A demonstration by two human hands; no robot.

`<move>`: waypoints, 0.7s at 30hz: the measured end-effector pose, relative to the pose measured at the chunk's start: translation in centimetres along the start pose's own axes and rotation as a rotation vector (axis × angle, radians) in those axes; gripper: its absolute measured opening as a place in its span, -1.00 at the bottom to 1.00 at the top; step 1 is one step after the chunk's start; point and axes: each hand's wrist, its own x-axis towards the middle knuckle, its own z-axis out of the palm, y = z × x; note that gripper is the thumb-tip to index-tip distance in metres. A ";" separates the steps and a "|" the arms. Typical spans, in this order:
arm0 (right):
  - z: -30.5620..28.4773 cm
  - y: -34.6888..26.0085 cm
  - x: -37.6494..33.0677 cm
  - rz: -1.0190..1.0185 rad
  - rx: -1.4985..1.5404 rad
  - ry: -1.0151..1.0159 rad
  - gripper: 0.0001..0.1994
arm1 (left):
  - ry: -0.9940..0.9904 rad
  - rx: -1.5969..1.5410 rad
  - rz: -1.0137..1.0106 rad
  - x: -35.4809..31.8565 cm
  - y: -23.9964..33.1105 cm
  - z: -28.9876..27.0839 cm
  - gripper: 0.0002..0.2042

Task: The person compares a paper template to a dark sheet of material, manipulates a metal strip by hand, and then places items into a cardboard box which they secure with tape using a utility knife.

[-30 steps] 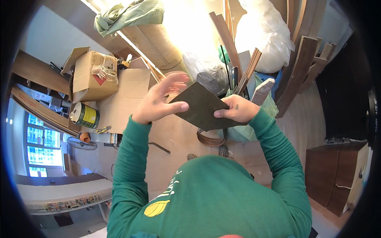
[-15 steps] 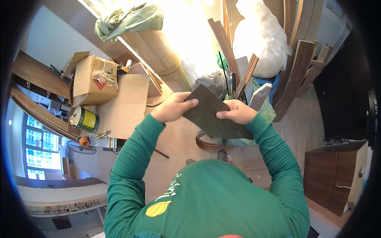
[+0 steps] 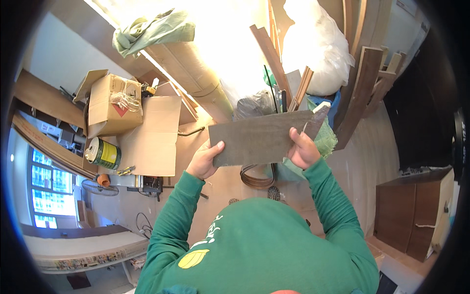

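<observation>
Head view: the dark panel (image 3: 259,139) is up in front of my chest, above the floor (image 3: 352,171), its long side running across and its broad face toward me. My left hand (image 3: 203,160) has its left end pinched, thumb on the face, the other fingers out of sight behind. My right hand (image 3: 304,149) grips near the right end, thumb over the face; I cannot tell how its hidden fingers sit.

Just below the panel's near edge, a brown coil (image 3: 258,179) lies on the floor. Beyond the right end are a pale-edged slab (image 3: 319,117) and green mesh (image 3: 325,139). Farther out, thin wood strips (image 3: 300,87) lean near a big white bag (image 3: 318,56). Ahead and to the left is a thick roll (image 3: 188,76), with a green cloth (image 3: 154,32) draped over its far end. Well to my left, a cardboard sheet (image 3: 152,142) spreads beside an open box (image 3: 115,105), a canister (image 3: 104,153) and pliers (image 3: 126,170). A fan (image 3: 100,187) stands near these, and a brown cabinet (image 3: 413,213) is off to my right.
</observation>
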 end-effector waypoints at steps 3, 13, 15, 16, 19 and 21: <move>-0.2 -0.6 0.6 -0.052 -0.133 0.087 -0.63 | -0.129 0.173 -0.006 -1.2 0.4 -0.8 -0.54; 2.0 -1.9 1.5 -0.100 -0.135 -0.005 -0.68 | -0.315 -0.264 0.043 -1.3 0.0 1.5 0.25; 2.2 -0.5 1.6 -0.162 -0.189 0.068 -0.68 | -0.336 -0.477 0.083 -1.0 -0.4 4.4 0.15; 2.9 -0.1 1.7 -0.185 -0.220 0.105 -0.67 | -0.302 -0.410 0.093 -1.2 -0.2 4.9 0.08; 5.3 -0.5 0.7 -0.267 -0.575 0.083 -0.54 | -0.207 -0.308 0.099 -2.0 0.1 5.5 -0.10; 6.2 0.2 0.3 -0.317 -0.674 0.030 -0.48 | -0.175 -0.364 0.072 -2.5 -0.1 5.5 -0.17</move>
